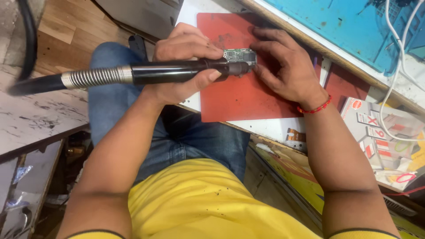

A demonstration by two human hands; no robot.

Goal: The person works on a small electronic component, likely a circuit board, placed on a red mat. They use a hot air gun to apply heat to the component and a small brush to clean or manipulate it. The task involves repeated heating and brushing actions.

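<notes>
My left hand (pixel 183 51) is wrapped around the black handle of a hot-air tool (pixel 168 73). The tool's ribbed metal collar and black hose (pixel 95 77) trail off to the left. Its nozzle (pixel 241 68) lies against a small green circuit board (pixel 239 55) on a red mat (pixel 248 99). My right hand (pixel 283 66), with a red thread on the wrist, rests on the mat. Its fingertips press on the board's right end and far edge.
A white bench edge (pixel 270 128) carries the red mat and a small orange flex strip (pixel 295 135). Beyond it lie a blue work mat (pixel 336 26), white cables (pixel 395 48) and a printed cardboard box (pixel 385 141). My jeans-clad knee (pixel 110 57) is under the tool.
</notes>
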